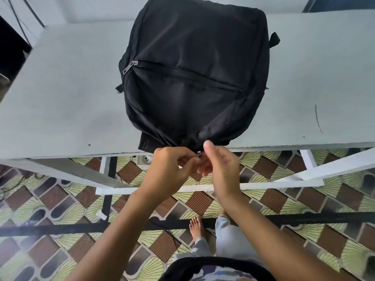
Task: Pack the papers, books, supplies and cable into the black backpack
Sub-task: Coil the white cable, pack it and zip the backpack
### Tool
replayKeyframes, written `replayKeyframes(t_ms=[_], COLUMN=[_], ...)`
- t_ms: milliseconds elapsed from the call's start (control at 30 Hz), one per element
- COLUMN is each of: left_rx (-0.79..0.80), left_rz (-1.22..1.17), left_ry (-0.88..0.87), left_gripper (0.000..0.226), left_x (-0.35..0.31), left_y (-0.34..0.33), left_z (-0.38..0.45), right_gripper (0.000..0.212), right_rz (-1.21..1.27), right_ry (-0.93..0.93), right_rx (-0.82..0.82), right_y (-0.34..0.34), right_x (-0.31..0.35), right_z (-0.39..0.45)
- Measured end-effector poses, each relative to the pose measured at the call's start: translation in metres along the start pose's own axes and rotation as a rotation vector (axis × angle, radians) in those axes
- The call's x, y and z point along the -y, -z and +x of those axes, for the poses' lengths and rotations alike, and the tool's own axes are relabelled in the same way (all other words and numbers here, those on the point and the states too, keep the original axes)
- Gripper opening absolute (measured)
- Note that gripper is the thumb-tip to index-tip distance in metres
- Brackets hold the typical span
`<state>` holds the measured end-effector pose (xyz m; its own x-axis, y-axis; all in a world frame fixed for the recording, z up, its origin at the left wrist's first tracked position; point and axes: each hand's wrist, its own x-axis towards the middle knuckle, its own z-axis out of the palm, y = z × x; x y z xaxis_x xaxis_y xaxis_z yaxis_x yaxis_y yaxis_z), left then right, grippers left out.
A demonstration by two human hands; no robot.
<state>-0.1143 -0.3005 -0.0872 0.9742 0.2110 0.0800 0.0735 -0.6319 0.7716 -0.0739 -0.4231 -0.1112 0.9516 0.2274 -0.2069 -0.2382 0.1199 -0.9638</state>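
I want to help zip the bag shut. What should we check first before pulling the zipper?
1. Black backpack lying flat on the grey table: ok.
2. Nothing loose left on the table to pack: ok.
3. Main zipper pull pinched between left hand and right hand: ok.
4. Main zipper shut all the way: not ok, teeth show open on the left.
5. Front pocket zipper closed: ok.
6. Nothing caught in the teeth: cannot tell.
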Motion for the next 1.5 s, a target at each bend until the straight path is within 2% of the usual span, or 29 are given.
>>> replayKeyframes(t_ms=[67, 133, 300, 400, 567, 700, 833, 967, 1200, 1333, 1433, 1500], left_rx=[0.018, 0.052, 0.136, 0.125, 0.029, -0.054, -0.133, -0.127, 0.001, -0.011, -0.131, -0.205], left_rz=[0.133, 0.258, 0.494, 0.598, 0.742, 0.829, 0.870, 1.012, 1.244, 1.161, 0.884, 0.603], left_ry=[-0.144, -0.258, -0.358, -0.286, -0.213, -0.113, -0.020, -0.002, -0.007, 0.059, 0.135, 0.197], left_gripper=[0.010, 0.013, 0.022, 0.033, 0.021, 0.028, 0.017, 0.019, 0.013, 0.013, 0.025, 0.033], left_x=[-0.002, -0.002, 0.001, 0.011, 0.035, 0.056, 0.060, 0.060, 0.038, 0.036, 0.038, 0.034], left_y=[0.004, 0.007, 0.039, 0.087, 0.151, 0.167, 0.167, 0.170, 0.170, 0.165, 0.162, 0.157], left_z=[-0.001, 0.000, 0.009, 0.024, 0.060, 0.100, 0.135, 0.164, 0.197, 0.196, 0.185, 0.171], right_gripper=[0.042, 0.032, 0.029, 0.028, 0.027, 0.030, 0.033, 0.035, 0.033, 0.033, 0.035, 0.042], right_rz=[0.027, 0.093, 0.060, -0.014, -0.061, -0.161, -0.216, -0.218, -0.197, -0.199, -0.236, -0.322], right_ry=[-0.090, -0.175, -0.197, -0.178, -0.118, -0.041, -0.001, 0.025, 0.073, 0.101, 0.136, 0.164], right_rx=[-0.037, -0.059, -0.072, -0.107, -0.107, -0.106, -0.100, -0.078, -0.029, -0.007, 0.042, 0.117], right_y=[-0.001, 0.002, 0.001, -0.001, 0.001, 0.006, 0.011, 0.011, 0.008, 0.006, 0.013, 0.021], right_x=[0.009, 0.012, 0.010, 0.012, 0.008, 0.003, 0.000, -0.001, 0.001, 0.000, -0.004, -0.002], right_z=[0.007, 0.008, 0.006, 0.007, 0.004, 0.005, 0.004, 0.006, 0.005, 0.003, 0.001, 0.002])
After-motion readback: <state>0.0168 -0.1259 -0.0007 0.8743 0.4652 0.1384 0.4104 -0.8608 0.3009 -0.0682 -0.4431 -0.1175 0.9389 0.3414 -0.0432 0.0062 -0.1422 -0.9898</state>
